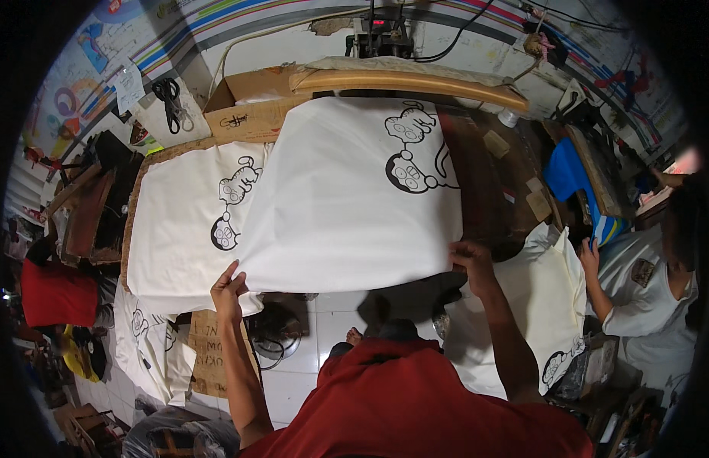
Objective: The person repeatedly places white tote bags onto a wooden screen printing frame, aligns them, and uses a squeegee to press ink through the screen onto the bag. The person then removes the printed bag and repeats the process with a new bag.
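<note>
A white printed cloth [347, 206] is stretched between my hands over the brown work table, with black-line cartoon figures along its right side. My left hand [229, 284] pinches its near left corner, and my right hand [472, 259] grips the near right corner. The near edge hangs just past the table, above the tiled floor. To the left, a second printed cloth [179, 229] lies flat, partly covered by the first. More white cloth [522, 305] with a similar drawing hangs at the right, beyond my right forearm.
Behind the cloth stand a cardboard box [248, 114] and a long padded roll [415, 82]. A co-worker [644, 282] in a pale shirt is at the right, beside a blue cloth [564, 169]. Another person [58, 290] in red is at the far left.
</note>
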`<state>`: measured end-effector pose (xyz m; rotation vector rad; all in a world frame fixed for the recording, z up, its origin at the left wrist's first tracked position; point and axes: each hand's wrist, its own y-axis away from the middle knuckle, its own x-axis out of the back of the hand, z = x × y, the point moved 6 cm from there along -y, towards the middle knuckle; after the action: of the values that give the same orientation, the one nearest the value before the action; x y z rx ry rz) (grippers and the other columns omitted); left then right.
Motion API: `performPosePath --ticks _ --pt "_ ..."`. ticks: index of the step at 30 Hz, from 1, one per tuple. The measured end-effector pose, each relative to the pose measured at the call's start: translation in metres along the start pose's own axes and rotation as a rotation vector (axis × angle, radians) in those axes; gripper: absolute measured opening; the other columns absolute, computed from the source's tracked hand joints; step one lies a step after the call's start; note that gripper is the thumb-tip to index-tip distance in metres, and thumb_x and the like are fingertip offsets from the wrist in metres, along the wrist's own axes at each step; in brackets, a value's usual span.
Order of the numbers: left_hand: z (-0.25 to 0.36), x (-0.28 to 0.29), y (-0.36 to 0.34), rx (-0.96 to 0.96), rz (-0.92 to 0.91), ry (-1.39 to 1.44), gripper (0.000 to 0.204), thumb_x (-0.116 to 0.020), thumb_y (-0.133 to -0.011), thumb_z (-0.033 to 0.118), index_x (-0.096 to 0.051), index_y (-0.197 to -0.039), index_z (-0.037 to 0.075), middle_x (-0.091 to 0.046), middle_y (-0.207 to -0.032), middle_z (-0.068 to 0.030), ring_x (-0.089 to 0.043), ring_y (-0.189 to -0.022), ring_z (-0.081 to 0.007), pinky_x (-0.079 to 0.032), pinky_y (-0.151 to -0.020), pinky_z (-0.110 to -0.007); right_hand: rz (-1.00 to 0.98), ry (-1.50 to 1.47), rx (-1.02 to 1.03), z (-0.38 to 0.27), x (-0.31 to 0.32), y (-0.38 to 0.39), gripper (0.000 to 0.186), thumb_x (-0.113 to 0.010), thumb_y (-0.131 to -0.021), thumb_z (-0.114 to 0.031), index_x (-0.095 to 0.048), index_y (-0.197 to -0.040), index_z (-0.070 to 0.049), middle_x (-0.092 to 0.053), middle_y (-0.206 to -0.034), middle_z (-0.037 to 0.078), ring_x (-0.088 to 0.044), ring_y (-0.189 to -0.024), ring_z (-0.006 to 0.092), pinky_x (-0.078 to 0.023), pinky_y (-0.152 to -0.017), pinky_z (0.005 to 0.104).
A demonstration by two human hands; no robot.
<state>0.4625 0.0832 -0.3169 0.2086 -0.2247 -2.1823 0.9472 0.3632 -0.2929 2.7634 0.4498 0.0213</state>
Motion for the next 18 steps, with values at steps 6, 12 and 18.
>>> performPosePath --ticks 6,12,18 --pt "-0.015 0.014 0.01 0.03 0.032 0.005 0.039 -0.066 -0.078 -0.004 -0.061 -0.117 -0.002 -0.059 -0.074 -0.0002 -0.048 -0.058 -0.0076 -0.047 -0.057 -0.021 -0.037 0.047 -0.004 0.021 0.003 0.009 0.017 -0.067 -0.079 -0.003 -0.066 -0.096 -0.003 -0.063 -0.079 0.002 -0.061 -0.07 0.0093 -0.052 -0.063 0.024" --pt "-0.029 0.029 0.009 0.078 0.054 -0.015 0.04 -0.067 -0.078 -0.002 -0.061 -0.117 -0.002 -0.063 -0.08 -0.0031 -0.052 -0.061 -0.0089 -0.047 -0.059 -0.022 -0.074 0.045 -0.02 0.036 -0.004 0.01 0.02 -0.068 -0.078 -0.003 -0.066 -0.098 -0.004 -0.064 -0.081 0.002 -0.061 -0.069 0.0088 -0.051 -0.064 0.0237" --pt "-0.032 0.032 -0.002 0.034 0.152 -0.104 0.043 -0.063 -0.081 0.002 -0.055 -0.124 -0.003 -0.063 -0.109 -0.0106 -0.058 -0.092 -0.0151 -0.047 -0.083 -0.028 -0.417 0.469 -0.004 -0.038 -0.012 0.005 0.031 -0.069 -0.083 -0.012 -0.061 -0.11 0.002 -0.066 -0.09 0.007 -0.064 -0.082 0.0145 -0.051 -0.074 0.0266"
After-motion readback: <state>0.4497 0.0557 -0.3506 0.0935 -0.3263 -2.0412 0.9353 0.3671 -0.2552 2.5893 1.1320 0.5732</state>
